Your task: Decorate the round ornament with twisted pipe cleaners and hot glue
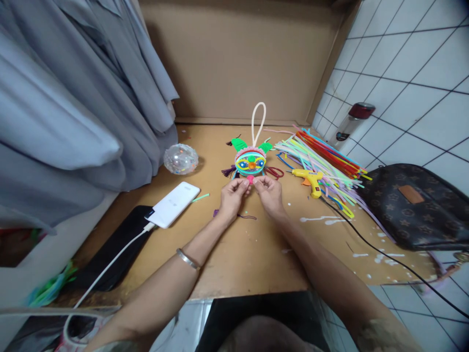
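My left hand (233, 195) and my right hand (269, 194) meet near the middle of the table, fingertips pinched on a small pink piece (250, 180) whose kind I cannot make out. Just beyond the fingertips sits a colourful lion-head ornament (251, 164) with green ears, blue eyes, an orange nose and a white loop on top. The pink piece is at its lower edge; whether it is joined there I cannot tell. Purple tassels stick out at the ornament's left, and a dark red cord (274, 172) lies at its right. A purple thread (247, 217) lies by my left wrist.
A yellow glue gun (309, 180) with a black cable lies right, beside a pile of pipe cleaners (326, 161). Further right are a brown bag (417, 205) and a bottle (351, 122). At left are a clear ball (181, 159), a white phone (176, 204) and a grey curtain (80, 98).
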Motion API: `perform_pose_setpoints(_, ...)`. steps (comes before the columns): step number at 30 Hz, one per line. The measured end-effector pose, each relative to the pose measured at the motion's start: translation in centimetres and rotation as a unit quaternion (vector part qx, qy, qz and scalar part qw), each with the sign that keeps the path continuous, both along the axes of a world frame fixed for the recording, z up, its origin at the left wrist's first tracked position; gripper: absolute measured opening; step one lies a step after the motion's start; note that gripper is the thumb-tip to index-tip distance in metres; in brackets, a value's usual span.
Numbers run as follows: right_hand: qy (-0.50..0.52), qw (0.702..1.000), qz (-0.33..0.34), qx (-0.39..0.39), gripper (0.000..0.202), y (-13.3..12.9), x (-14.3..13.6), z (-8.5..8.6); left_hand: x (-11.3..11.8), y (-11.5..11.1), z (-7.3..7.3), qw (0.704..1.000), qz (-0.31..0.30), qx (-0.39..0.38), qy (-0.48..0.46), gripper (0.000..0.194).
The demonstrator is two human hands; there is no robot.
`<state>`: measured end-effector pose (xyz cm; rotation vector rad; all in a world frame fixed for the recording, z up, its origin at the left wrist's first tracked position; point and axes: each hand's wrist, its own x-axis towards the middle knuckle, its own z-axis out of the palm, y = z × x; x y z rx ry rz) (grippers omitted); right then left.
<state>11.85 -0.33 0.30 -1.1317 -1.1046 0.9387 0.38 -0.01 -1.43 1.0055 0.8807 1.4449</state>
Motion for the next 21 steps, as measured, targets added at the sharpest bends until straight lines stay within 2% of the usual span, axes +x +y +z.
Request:
perform_pose_setpoints(4,-0.013,1.000,0.011,-0.005,0.032,0.0,0.1,0.0,-0.2,0.3,-0.2,1.000,0.008,-0.023,-0.015,0.041)
perform_pose_setpoints(12,-0.042,0.999,0.004,0.012,0.030,0.0,0.3,0.2,-0.1,0.1,0.0,1.000,0.004,-0.006,-0.020,0.043)
perform_pose_setpoints(16,-0.056,0.998,-0.005,0.012,0.027,0.2,0.2,-0.4,0.0,0.0,0.0,1.000,-0.001,0.005,-0.029,0.043)
perform_pose_setpoints(19,-0.101,0.994,0.001,0.031,0.025,0.3,0.2,-1.0,-0.1,0.2,-0.1,1.000,0.005,0.000,-0.027,0.041)
perform_pose_setpoints(21,-0.170,0.984,0.016,0.055,0.024,0.3,0.5,-1.0,-0.2,0.3,-0.2,0.999,0.017,-0.005,-0.027,0.041)
